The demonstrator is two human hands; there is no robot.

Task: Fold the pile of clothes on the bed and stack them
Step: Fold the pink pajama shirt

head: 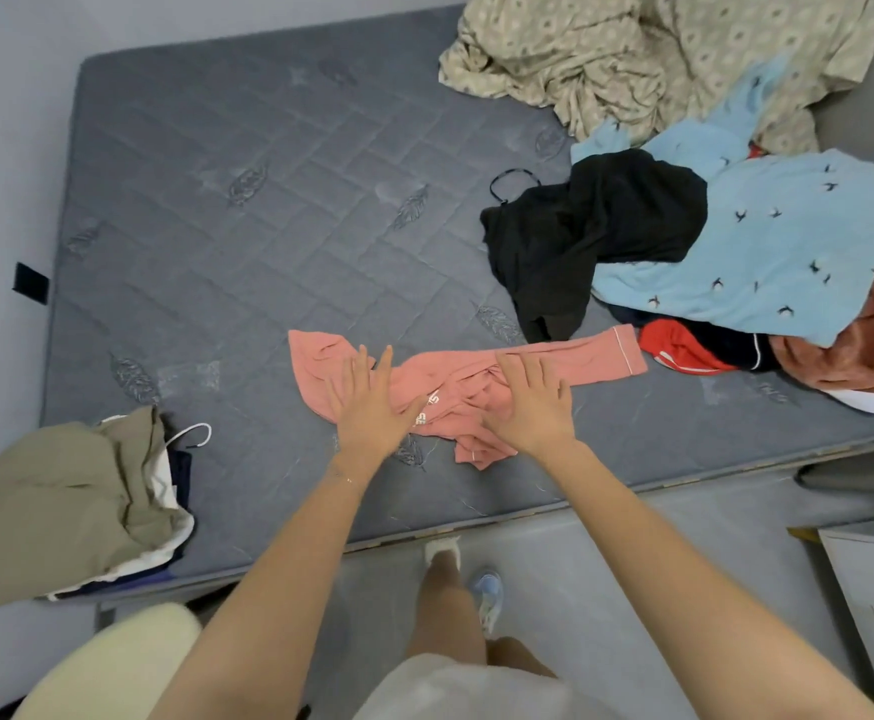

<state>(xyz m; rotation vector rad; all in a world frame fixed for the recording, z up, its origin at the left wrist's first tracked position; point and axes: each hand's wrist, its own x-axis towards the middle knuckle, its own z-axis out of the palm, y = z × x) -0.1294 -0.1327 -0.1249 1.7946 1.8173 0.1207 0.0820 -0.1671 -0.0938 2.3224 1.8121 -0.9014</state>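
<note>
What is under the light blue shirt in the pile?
A red garment, a navy piece and rust fabric poke out beneath the light blue shirt; anything deeper is covered.

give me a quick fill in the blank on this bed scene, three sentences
1. The left hand and right hand press flat on a ____ top on the mattress.
2. Beside the black garment lies a light ____ shirt printed with small dark birds.
3. The khaki-topped stack sits at the mattress's near ____ corner.
Missing words: pink; blue; left.
</note>
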